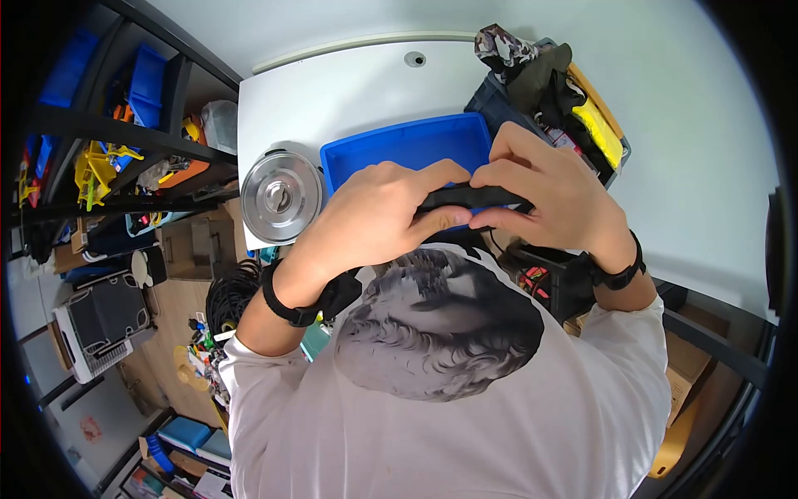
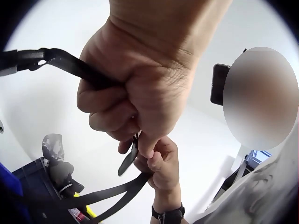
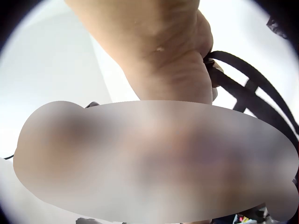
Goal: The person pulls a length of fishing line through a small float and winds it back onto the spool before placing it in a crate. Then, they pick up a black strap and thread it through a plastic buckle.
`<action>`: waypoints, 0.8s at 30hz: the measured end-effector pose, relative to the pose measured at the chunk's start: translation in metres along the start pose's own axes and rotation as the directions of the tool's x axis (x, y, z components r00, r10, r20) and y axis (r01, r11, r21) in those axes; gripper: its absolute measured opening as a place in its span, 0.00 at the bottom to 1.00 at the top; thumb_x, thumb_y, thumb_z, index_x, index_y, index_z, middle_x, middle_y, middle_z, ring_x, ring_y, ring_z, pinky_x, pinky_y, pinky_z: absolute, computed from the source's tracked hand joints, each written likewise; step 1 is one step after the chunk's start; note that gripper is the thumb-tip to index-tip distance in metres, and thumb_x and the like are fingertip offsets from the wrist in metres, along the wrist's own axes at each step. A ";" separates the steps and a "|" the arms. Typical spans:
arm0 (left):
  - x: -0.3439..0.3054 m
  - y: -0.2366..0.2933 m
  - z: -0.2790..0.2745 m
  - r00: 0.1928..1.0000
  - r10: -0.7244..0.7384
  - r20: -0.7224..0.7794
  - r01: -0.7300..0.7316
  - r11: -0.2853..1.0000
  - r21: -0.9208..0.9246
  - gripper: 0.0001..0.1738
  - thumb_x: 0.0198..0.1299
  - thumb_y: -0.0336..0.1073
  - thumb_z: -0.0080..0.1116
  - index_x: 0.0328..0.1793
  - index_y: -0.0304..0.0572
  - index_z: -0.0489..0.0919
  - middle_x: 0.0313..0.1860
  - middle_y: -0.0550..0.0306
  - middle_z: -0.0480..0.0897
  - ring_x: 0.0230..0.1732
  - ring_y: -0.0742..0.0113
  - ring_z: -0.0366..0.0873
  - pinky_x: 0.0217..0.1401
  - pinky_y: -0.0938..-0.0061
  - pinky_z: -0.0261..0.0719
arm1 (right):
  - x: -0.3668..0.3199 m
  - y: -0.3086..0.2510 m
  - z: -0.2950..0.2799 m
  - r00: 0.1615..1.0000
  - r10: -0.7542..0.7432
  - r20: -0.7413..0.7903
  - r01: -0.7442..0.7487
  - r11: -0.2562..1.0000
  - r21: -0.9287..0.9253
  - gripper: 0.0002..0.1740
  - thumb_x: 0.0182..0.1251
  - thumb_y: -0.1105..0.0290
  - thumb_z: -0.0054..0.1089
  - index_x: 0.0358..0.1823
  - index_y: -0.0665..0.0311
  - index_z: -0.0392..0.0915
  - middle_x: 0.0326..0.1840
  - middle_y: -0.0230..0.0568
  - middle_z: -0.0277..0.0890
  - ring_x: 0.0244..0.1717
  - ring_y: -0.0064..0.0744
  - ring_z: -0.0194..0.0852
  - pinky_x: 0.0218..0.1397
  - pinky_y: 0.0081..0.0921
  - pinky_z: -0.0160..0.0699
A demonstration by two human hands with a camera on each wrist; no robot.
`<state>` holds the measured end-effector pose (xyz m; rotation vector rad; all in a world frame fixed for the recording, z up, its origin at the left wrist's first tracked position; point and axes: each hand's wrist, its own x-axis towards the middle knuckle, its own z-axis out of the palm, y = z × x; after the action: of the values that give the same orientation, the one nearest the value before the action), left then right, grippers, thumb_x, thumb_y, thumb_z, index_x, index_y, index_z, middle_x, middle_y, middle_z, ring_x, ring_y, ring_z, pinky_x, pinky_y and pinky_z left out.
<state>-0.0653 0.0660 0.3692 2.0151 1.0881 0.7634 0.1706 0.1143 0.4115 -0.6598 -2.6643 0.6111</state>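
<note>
In front of the chest, both hands hold a black strap (image 1: 474, 197), close over the near side of a blue bin (image 1: 407, 135). My left hand (image 1: 374, 209) grips it with curled fingers; in the left wrist view one stretch of strap (image 2: 70, 64) runs out past the fist to a dark buckle-like end (image 2: 8, 63). Fingertips of my right hand (image 1: 559, 193) pinch the strap right beside the left fingertips. Two bands of strap (image 2: 111, 192) hang from there in the left wrist view. The right wrist view shows strap loops (image 3: 243, 93) beyond the hand (image 3: 187, 60).
On the white table (image 1: 324, 96) stands a metal pot with a lid (image 1: 281, 198), left of the bin. A dark crate (image 1: 489, 101) piled with a cap, dark cloth and a yellow item stands at the right. Loaded shelves (image 1: 108, 133) line the left side.
</note>
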 end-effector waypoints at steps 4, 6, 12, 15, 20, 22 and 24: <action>0.001 -0.002 -0.003 0.999 0.031 0.041 -0.032 0.999 0.030 0.12 0.64 0.40 0.68 0.49 0.42 0.84 0.28 0.51 0.85 0.23 0.53 0.81 0.26 0.69 0.73 | -0.002 0.006 0.003 0.999 -0.022 -0.030 0.025 0.996 0.086 0.20 0.51 0.67 0.79 0.44 0.63 0.82 0.39 0.39 0.68 0.34 0.35 0.70 0.34 0.28 0.71; 0.001 -0.003 -0.003 0.998 0.046 0.050 -0.047 0.999 0.027 0.13 0.64 0.40 0.68 0.50 0.42 0.84 0.29 0.51 0.86 0.24 0.53 0.81 0.27 0.70 0.74 | -0.002 0.004 0.004 1.000 0.016 -0.026 -0.014 0.996 0.085 0.20 0.51 0.68 0.79 0.44 0.63 0.82 0.39 0.39 0.68 0.35 0.35 0.70 0.35 0.28 0.71; 0.002 -0.007 0.000 0.998 0.063 -0.012 -0.063 0.997 -0.038 0.16 0.63 0.37 0.68 0.55 0.40 0.84 0.30 0.50 0.85 0.25 0.57 0.81 0.30 0.70 0.76 | -0.002 0.003 0.007 0.997 0.062 -0.049 -0.058 0.995 0.075 0.18 0.51 0.70 0.78 0.43 0.64 0.81 0.38 0.38 0.67 0.36 0.35 0.70 0.36 0.28 0.71; 0.003 -0.008 0.001 0.997 0.068 -0.020 -0.070 0.988 -0.141 0.15 0.65 0.35 0.67 0.55 0.38 0.84 0.30 0.52 0.86 0.25 0.66 0.79 0.30 0.74 0.76 | 0.000 0.006 0.009 0.994 0.011 -0.109 -0.006 0.999 0.051 0.17 0.54 0.68 0.76 0.42 0.63 0.80 0.40 0.38 0.68 0.31 0.36 0.73 0.33 0.28 0.74; 0.003 -0.005 0.000 0.999 0.048 0.001 -0.045 0.951 -0.307 0.13 0.68 0.32 0.64 0.55 0.34 0.83 0.32 0.56 0.88 0.26 0.77 0.77 0.30 0.81 0.75 | 0.002 0.005 0.010 0.988 -0.032 -0.150 0.033 0.999 0.008 0.16 0.56 0.66 0.74 0.41 0.62 0.78 0.41 0.37 0.70 0.28 0.36 0.76 0.29 0.28 0.77; 0.003 -0.005 -0.002 0.999 0.054 -0.001 -0.052 0.948 -0.315 0.13 0.68 0.32 0.64 0.55 0.35 0.84 0.32 0.56 0.89 0.26 0.77 0.78 0.30 0.80 0.75 | 0.002 0.006 0.013 0.982 -0.052 -0.179 0.052 0.999 -0.006 0.16 0.56 0.67 0.74 0.41 0.61 0.78 0.41 0.36 0.70 0.28 0.36 0.76 0.28 0.28 0.77; 0.002 -0.005 -0.002 0.998 0.060 -0.004 -0.058 0.944 -0.324 0.13 0.68 0.32 0.63 0.55 0.35 0.84 0.32 0.56 0.89 0.26 0.77 0.79 0.30 0.80 0.76 | 0.003 0.006 0.015 0.982 -0.058 -0.181 0.057 0.998 -0.011 0.16 0.55 0.67 0.75 0.42 0.61 0.78 0.41 0.36 0.70 0.29 0.36 0.77 0.28 0.28 0.77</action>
<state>-0.0677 0.0700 0.3669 1.7734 0.8384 0.9030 0.1643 0.1157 0.3958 -0.6066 -2.5069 0.5022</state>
